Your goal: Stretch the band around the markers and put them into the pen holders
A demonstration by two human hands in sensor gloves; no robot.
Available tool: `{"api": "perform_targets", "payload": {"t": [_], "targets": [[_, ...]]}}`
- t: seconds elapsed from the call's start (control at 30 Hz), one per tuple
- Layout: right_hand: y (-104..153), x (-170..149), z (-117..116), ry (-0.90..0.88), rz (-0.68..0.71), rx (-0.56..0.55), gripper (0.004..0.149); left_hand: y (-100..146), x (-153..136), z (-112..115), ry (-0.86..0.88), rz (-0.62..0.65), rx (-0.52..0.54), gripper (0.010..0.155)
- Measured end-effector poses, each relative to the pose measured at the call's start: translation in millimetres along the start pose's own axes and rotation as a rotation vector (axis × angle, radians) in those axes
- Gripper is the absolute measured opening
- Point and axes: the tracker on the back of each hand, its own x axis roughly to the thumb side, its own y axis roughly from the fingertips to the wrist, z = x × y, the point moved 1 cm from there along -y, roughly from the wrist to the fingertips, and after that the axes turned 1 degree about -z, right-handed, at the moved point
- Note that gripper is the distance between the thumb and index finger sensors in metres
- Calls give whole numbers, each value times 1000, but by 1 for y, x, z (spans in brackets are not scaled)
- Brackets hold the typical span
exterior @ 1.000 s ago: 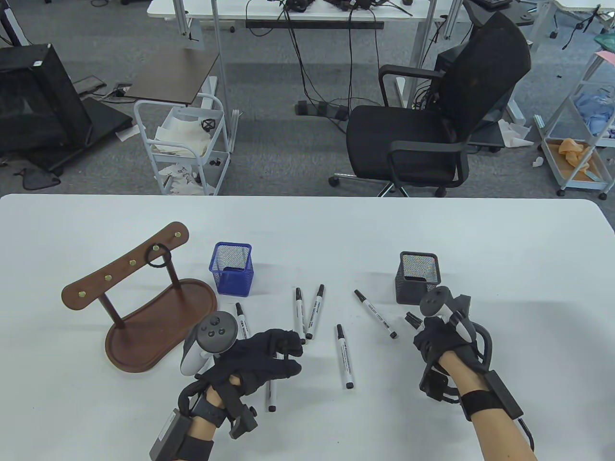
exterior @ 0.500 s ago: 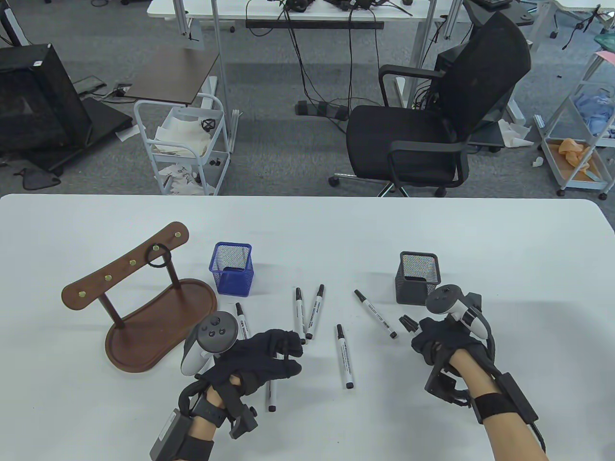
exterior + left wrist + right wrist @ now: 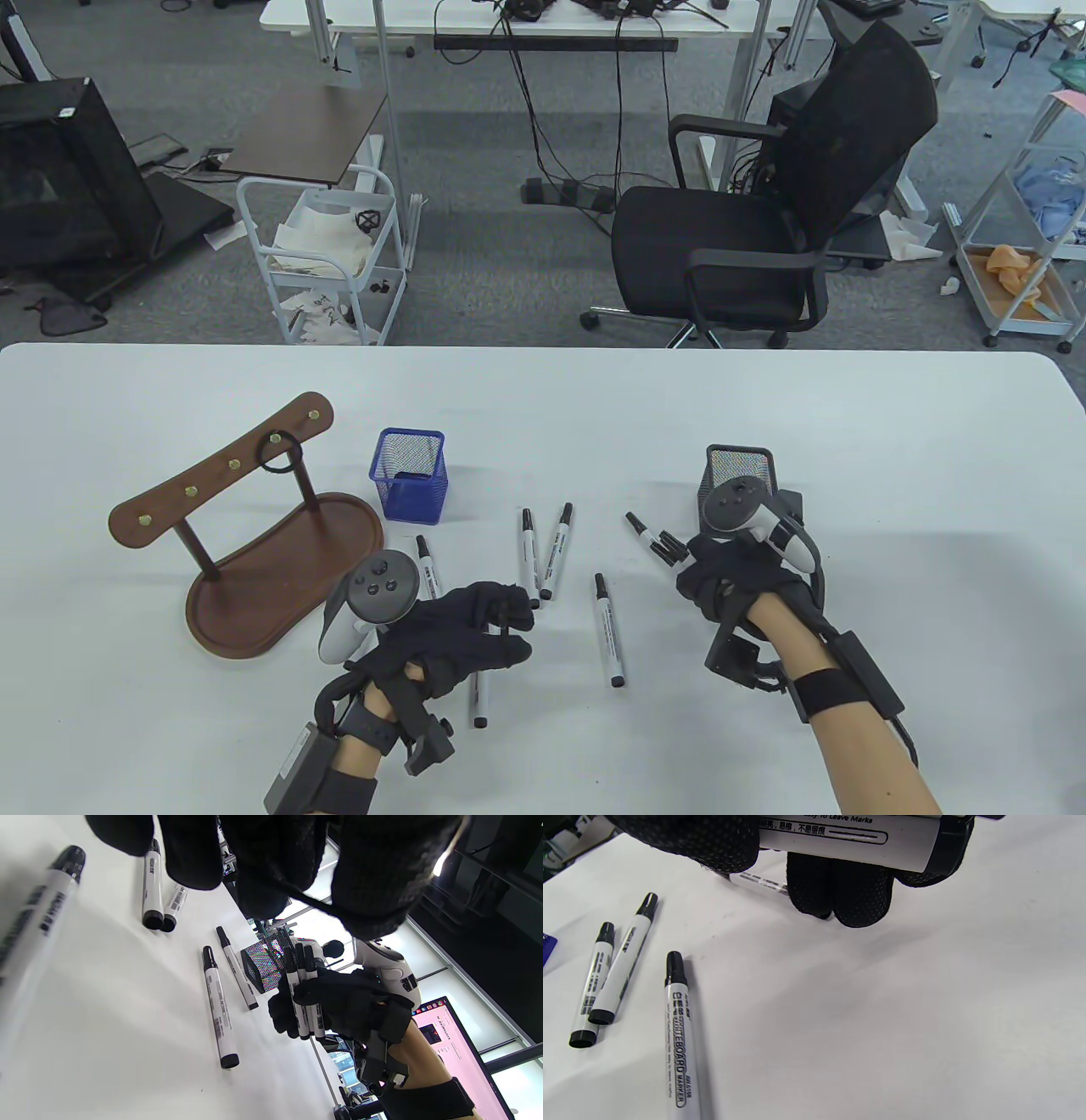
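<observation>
Right hand (image 3: 339,1005) grips three markers (image 3: 303,1001) bunched beside the black holder (image 3: 738,484); left hand (image 3: 462,632) pinches a band (image 3: 322,906) on curled fingers; risk: loose bundle splays as the band goes on, dropping a marker.

The right hand (image 3: 721,581) covers most of one marker (image 3: 642,531); the left hand (image 3: 471,624) hides another's (image 3: 479,700) top.

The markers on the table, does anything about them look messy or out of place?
Loose markers lie scattered at different angles, none in the blue holder or black holder. One lies under the left hand. The right hand grips a bundle of markers.
</observation>
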Motion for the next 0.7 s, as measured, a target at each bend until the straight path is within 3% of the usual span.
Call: {"api": "perform_targets", "payload": {"t": [0.3,0.53,0.7], "targets": [[-11,31,3,-17,-6,-57,42,0,0,0,-3,6,0,68],[-24,40,-2,94,-100,-217,44,1,0,0,-3,8,1,68],[-35,38,-8,163,-152,-266,53,1,0,0,-3,8,-1,68]]}}
